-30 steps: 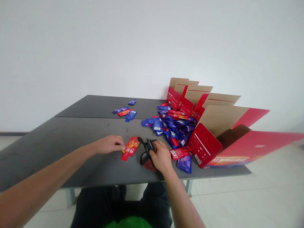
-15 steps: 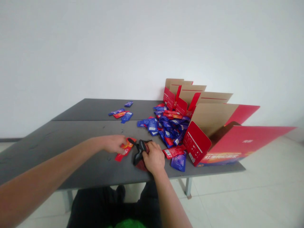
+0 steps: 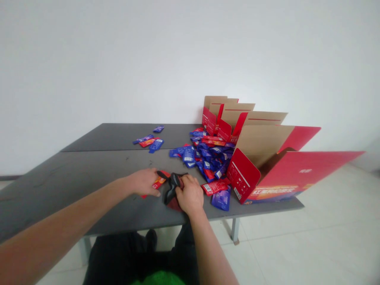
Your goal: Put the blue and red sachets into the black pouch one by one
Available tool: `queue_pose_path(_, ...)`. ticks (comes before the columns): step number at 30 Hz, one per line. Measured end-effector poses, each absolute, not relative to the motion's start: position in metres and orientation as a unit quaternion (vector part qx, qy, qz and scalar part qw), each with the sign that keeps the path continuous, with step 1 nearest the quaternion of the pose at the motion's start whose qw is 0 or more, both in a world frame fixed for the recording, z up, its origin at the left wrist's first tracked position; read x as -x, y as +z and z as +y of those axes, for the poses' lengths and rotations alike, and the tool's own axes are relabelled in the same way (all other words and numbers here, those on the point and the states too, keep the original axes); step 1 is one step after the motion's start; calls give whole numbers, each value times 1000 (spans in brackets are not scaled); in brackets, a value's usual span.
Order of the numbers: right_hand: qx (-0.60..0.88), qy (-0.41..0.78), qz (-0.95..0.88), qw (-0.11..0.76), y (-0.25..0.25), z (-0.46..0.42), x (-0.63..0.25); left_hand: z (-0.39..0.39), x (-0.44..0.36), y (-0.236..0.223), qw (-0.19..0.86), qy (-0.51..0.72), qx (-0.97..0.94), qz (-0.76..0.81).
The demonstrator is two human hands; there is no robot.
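The left hand (image 3: 144, 182) pinches a light, slippery red foil sachet (image 3: 159, 183) at its edge, just apart from the right hand (image 3: 190, 194), clamped on a soft, crumpled black-and-maroon pouch (image 3: 171, 191).

Left hand (image 3: 144, 183) on red sachet (image 3: 158, 183); right hand (image 3: 190, 194) gripping black object (image 3: 171, 190).

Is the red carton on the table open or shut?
Open: the red carton has its flaps spread wide, showing the brown cardboard inner faces.

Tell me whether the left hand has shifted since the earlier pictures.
Yes: the left hand has moved right, closer to the red cardboard carton, which stands fixed at the table's right end.
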State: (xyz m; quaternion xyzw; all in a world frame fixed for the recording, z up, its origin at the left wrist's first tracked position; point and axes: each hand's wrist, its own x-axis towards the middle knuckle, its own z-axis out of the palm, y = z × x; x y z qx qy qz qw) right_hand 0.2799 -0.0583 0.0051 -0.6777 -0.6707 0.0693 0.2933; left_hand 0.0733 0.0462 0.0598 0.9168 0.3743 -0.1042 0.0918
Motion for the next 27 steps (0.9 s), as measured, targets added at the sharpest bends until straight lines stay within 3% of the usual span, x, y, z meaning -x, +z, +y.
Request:
queue_pose_path(8,674,69,-673,297,6,-61,-280,57,-62,55,170,-42,-925,338)
queue_pose_path(16,678,78,-668,299,9,-61,-279,113,-44,76,255,-107,-883,380)
queue_pose_path(27,674,75,-668,305,8,-60,-279,151,-32,55,223,-78,-897,374)
